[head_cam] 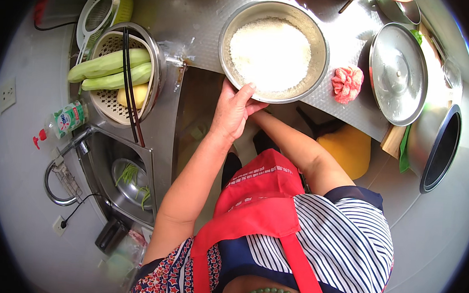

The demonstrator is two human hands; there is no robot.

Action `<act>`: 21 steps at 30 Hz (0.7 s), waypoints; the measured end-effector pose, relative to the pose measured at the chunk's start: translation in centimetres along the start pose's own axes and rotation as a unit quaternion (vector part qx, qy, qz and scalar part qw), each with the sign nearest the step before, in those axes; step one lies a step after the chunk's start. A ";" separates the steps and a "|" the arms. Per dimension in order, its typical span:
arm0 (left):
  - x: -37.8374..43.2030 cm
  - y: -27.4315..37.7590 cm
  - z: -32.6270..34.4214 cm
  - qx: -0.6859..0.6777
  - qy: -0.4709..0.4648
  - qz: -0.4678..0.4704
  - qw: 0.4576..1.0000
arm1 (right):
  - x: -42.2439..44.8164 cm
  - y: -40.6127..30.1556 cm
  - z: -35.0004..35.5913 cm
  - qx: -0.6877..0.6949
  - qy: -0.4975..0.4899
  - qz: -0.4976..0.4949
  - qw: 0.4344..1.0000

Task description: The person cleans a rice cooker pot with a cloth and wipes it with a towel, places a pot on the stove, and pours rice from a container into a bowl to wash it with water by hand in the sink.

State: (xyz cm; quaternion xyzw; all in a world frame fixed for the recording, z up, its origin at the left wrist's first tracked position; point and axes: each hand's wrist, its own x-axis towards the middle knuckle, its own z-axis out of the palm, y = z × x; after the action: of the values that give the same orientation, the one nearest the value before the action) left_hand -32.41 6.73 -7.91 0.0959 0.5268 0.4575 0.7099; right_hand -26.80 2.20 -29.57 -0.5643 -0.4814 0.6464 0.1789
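Note:
A round stainless steel bowl [272, 97] with white rice grains [270, 53] in it is at the top centre, over the edge of the metal counter. My left hand [235, 106] grips its near rim, thumb on the rim and fingers below. My right hand [255, 107] is under the near side of the bowl, mostly hidden behind the left hand and the bowl; its hold cannot be made out. A crumpled pink cloth [347, 84] lies on the counter to the right of the bowl.
Left: a basket [112, 111] with peeled gourds [111, 66] and chopsticks [129, 85], a detergent bottle [67, 118], and a sink [99, 151] holding a bowl with green vegetable pieces [127, 174]. Right: a steel lid [398, 74] and a deep pot [432, 137]. A yellow object [347, 150] is below the counter.

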 end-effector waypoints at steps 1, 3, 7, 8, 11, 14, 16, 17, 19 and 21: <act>0.1 0.1 0.1 0.025 0.007 0.000 1.000 | -1.2 -0.5 -0.5 0.017 -0.009 0.018 1.000; 0.1 0.2 0.5 0.018 0.021 0.012 1.000 | -3.8 -1.1 -1.8 0.070 -0.035 0.092 0.993; -2.1 -0.3 -0.5 0.033 0.049 0.018 0.998 | -8.6 -2.1 -4.9 0.219 -0.075 0.228 0.946; -3.0 -0.5 -1.3 0.033 0.051 0.012 0.998 | -9.5 -3.1 -5.4 0.221 -0.056 0.208 0.951; -7.4 -0.7 -3.3 -0.001 0.075 0.009 0.997 | -11.5 -6.9 -6.4 0.220 -0.053 0.166 0.960; -12.2 -1.4 -5.6 -0.030 0.092 -0.038 0.995 | -12.3 -5.8 -6.3 0.371 -0.020 0.096 0.923; -16.0 -2.1 -7.9 -0.043 0.119 -0.049 0.991 | -13.4 -7.3 -5.9 0.417 -0.079 0.149 0.893; -17.9 -2.5 -9.2 -0.045 0.124 -0.070 0.989 | -14.1 -8.3 -5.1 0.425 -0.109 0.160 0.884; -21.8 -3.4 -11.9 -0.082 0.131 -0.056 0.986 | -15.1 -10.2 -3.3 0.442 -0.159 0.172 0.866; -26.1 -3.8 -14.4 -0.112 0.149 -0.057 0.981 | -16.3 -11.2 0.0 0.307 -0.160 0.136 0.928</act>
State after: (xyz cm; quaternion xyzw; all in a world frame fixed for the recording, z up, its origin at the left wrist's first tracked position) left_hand -43.06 -19.98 0.82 -0.0840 0.5767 0.4818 0.6544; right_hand -25.37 -5.17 -11.25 -0.4313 -0.2005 0.8621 0.1746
